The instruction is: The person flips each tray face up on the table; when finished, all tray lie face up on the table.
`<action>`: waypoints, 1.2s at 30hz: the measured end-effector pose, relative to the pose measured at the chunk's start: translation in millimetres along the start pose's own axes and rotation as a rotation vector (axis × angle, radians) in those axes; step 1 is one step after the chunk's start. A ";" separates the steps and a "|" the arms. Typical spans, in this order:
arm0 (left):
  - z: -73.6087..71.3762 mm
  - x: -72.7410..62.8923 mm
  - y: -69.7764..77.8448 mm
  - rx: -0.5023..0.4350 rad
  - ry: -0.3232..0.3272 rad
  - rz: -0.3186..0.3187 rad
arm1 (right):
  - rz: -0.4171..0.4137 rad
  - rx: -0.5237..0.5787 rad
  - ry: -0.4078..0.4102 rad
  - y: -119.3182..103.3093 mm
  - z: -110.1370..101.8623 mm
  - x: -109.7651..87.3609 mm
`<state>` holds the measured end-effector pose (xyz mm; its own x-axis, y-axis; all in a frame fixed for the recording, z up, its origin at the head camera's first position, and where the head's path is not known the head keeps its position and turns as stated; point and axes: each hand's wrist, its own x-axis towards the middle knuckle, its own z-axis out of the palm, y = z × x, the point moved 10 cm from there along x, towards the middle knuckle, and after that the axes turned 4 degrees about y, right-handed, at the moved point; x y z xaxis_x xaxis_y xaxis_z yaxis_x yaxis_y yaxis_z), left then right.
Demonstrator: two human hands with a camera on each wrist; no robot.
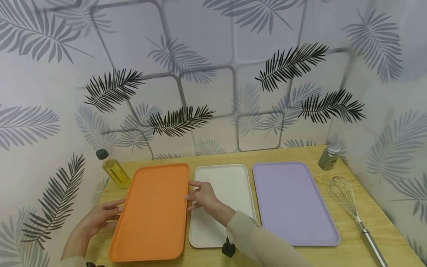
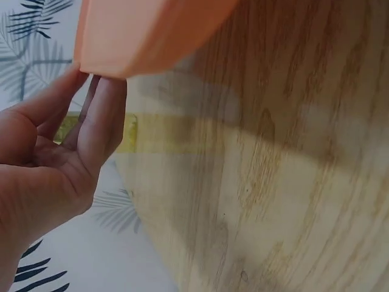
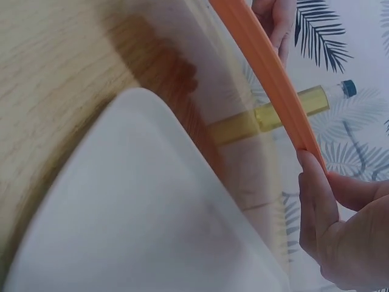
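An orange tray [image 1: 151, 213] is held above the table between both hands, its underside off the wood in the wrist views. My left hand [image 1: 101, 217] pinches the tray's left edge; in the left wrist view the thumb and fingers grip its rim. Along the right edge, my right hand [image 1: 205, 198] pinches the rim, with thumb and fingers on either side in the right wrist view. A white tray [image 1: 221, 230] lies on the table beneath my right wrist. To its right lies a purple tray [image 1: 293, 204].
A bottle of yellow liquid [image 1: 116, 173] with a dark green cap stands behind the orange tray on the left. At the right are a small lidded jar [image 1: 328, 157] and a metal whisk [image 1: 357, 218]. Leaf-patterned walls [image 1: 220, 96] border the wooden table [image 1: 233, 158].
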<state>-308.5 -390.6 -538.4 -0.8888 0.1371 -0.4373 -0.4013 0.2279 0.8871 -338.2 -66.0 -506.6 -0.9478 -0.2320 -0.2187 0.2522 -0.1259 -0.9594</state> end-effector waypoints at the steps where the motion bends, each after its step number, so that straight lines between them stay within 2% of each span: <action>1: -0.8 3.3 -1.3 -0.006 0.002 -0.007 | 0.006 0.004 0.002 2.3 -0.6 2.6; 4: -2.7 10.3 -3.4 0.011 0.026 -0.011 | 0.026 0.013 0.009 9.8 -0.4 9.7; 7: -5.6 14.1 -4.9 0.041 0.076 -0.016 | 0.044 0.011 0.017 16.7 1.6 16.0; 13: -11.7 19.8 -9.5 0.142 0.153 -0.032 | 0.067 -0.037 0.038 25.2 5.7 24.5; 18: -9.5 23.6 -11.8 0.200 0.195 -0.022 | 0.068 -0.087 0.053 32.4 5.4 28.5; 24: -2.4 26.9 -6.5 0.248 0.200 0.001 | 0.072 -0.167 0.088 34.3 0.3 32.8; 30: 1.6 25.5 0.3 0.270 0.224 0.036 | 0.047 -0.233 0.062 30.3 3.0 31.6; 36: 3.0 22.8 6.7 0.312 0.260 0.073 | 0.035 -0.346 0.058 25.9 7.1 32.2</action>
<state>-330.8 -383.1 -542.9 -0.9548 -0.0755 -0.2873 -0.2842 0.5138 0.8094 -360.7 -83.6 -537.2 -0.9518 -0.1736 -0.2530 0.2134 0.2179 -0.9523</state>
